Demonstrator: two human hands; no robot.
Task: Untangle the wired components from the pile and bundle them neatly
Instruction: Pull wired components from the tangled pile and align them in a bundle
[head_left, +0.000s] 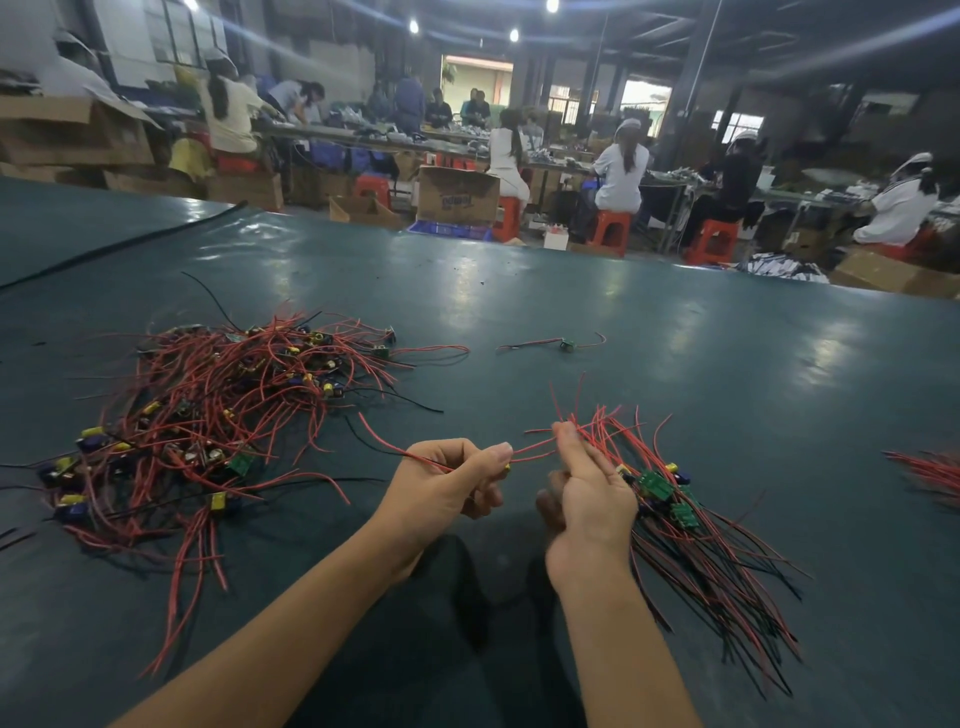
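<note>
A tangled pile (218, 410) of red and black wires with small yellow, blue and green parts lies on the left of the dark green table (571, 291). My left hand (447, 483) pinches one red-and-black wired component (384, 444) that runs across to my right hand. My right hand (587, 493) grips a gathered bundle (691, 530) of wired components with small green boards; its red tips fan out above my fingers and its long leads trail down to the right.
A single wired component (566, 344) lies alone farther back on the table. More red wires (930, 473) show at the right edge. A black cable (114, 244) crosses the far left. Behind the table are cardboard boxes (457, 195), red stools and seated workers.
</note>
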